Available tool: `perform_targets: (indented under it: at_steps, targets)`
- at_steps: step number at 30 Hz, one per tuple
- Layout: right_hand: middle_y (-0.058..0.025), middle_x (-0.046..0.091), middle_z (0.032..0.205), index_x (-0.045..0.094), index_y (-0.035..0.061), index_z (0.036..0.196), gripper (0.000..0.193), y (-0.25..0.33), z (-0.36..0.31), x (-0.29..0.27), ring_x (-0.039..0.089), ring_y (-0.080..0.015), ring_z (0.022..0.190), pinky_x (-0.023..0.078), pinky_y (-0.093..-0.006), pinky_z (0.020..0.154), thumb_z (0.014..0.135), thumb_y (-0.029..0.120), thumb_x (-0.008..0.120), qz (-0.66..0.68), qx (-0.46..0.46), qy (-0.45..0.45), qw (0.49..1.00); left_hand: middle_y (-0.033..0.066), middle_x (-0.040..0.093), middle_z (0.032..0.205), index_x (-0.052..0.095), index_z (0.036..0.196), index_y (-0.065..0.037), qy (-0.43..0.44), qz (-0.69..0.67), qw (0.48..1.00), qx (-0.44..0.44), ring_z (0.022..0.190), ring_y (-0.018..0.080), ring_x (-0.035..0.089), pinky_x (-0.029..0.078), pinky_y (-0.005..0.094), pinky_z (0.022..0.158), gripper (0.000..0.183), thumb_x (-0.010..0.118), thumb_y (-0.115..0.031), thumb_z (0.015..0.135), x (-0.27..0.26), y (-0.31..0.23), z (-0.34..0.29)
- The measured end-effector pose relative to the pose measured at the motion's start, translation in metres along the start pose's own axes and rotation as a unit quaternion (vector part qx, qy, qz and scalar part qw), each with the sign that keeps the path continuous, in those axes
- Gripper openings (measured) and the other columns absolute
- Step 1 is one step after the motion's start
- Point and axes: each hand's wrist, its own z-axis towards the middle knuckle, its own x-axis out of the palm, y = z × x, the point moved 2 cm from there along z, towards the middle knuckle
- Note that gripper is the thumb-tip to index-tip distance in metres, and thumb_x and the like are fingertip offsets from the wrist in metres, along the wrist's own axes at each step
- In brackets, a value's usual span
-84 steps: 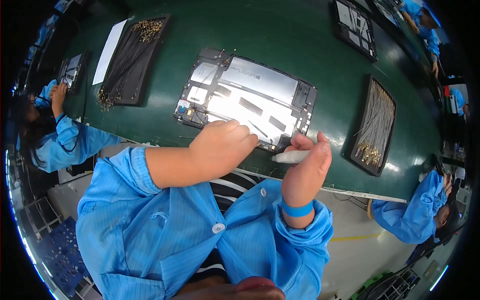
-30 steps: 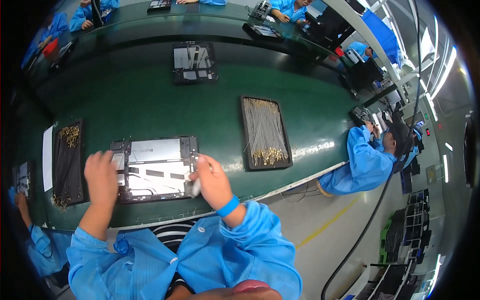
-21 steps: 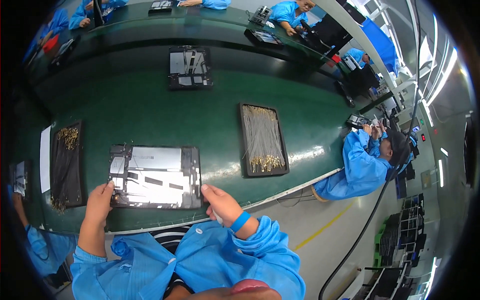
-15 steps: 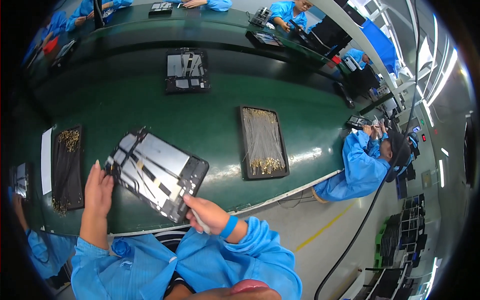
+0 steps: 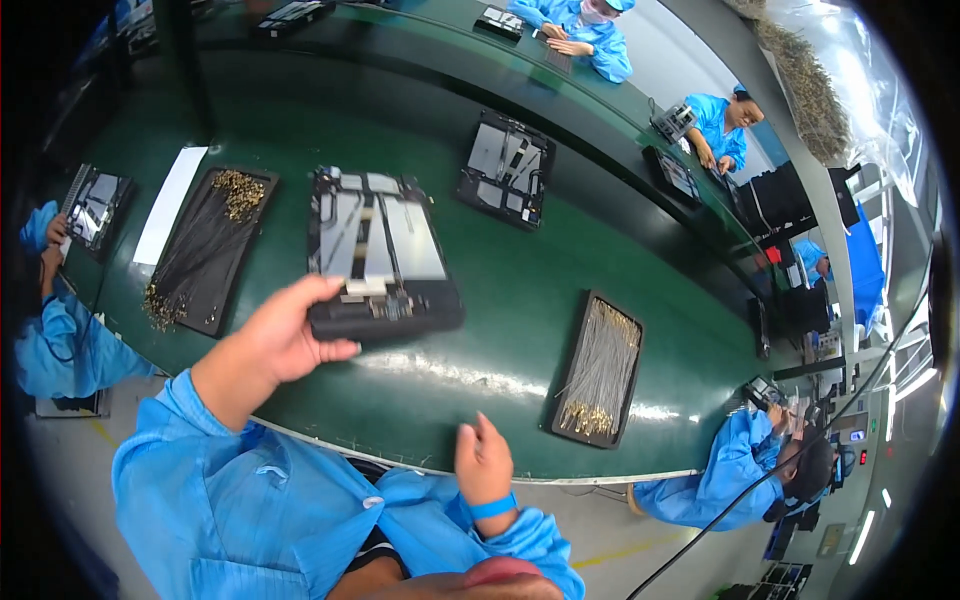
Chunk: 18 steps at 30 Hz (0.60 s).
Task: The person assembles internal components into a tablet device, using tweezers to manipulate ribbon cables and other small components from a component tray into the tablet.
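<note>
My left hand (image 5: pixel 275 335) grips the lower left corner of an opened tablet (image 5: pixel 412 236), thumb on top. The tablet is tilted over the table, its silver battery plates, dark ribbon cables and a small circuit board exposed. My right hand (image 5: pixel 485 465), with a blue wristband, is apart from the tablet near the table's front edge. Its thumb and a finger point up, apart; the other fingers are partly hidden, and nothing shows in it. On the left lies a black tray of dark cables (image 5: pixel 205 245); on the right, a black tray of grey cables (image 5: pixel 602 365), both with gold-coloured ends.
Another opened tablet (image 5: pixel 507 168) lies farther back on the green table (image 5: pixel 400 410). A white paper strip (image 5: pixel 172 205) lies beside the left tray. Co-workers in blue sit at the left, right and across. A black cable (image 5: pixel 790 470) hangs at the right.
The tablet has risen and turned more upright in my left hand. My right hand has let go of its lower right corner and drawn back. The view has swung left.
</note>
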Motion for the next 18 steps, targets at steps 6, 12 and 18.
perform_targets:
  at_steps: [6,12,18]
  targets:
    - [-0.0156,0.055,0.064,0.055,-0.0046,0.081,0.019,-0.026,-0.025,-0.006,0.052,-0.0311,0.056,0.041,-0.0388,0.051,0.071,0.012,0.056,-0.084,-0.041,-0.194,0.977,0.0068,0.054,0.086,0.048,0.090,-0.007,-0.100,-0.101,0.971,0.193,0.078,0.0186,0.054,0.051,0.0293,0.057,0.015,0.050,-0.019,0.081,-0.003,-0.071,0.093]
    - [-0.0137,0.051,0.055,0.054,0.0005,0.065,0.007,-0.023,-0.018,-0.007,0.049,-0.0300,0.049,0.038,-0.0382,0.045,0.067,0.007,0.056,-0.076,-0.076,-0.196,0.975,0.0167,0.033,0.122,0.031,0.120,0.001,-0.147,-0.173,0.965,0.130,0.111,0.0301,0.034,0.032,0.0395,0.093,0.061,0.049,-0.041,0.080,0.012,-0.076,0.210]
    - [-0.0107,0.046,0.049,0.047,0.0040,0.056,0.013,-0.022,-0.017,-0.010,0.045,-0.0282,0.044,0.035,-0.0380,0.041,0.065,0.004,0.057,-0.053,-0.074,-0.161,0.983,0.0145,0.016,0.132,0.013,0.128,-0.006,-0.121,-0.044,0.978,0.161,0.121,0.0296,0.021,0.021,0.0454,0.097,0.071,0.054,-0.036,0.078,0.058,-0.045,0.248]
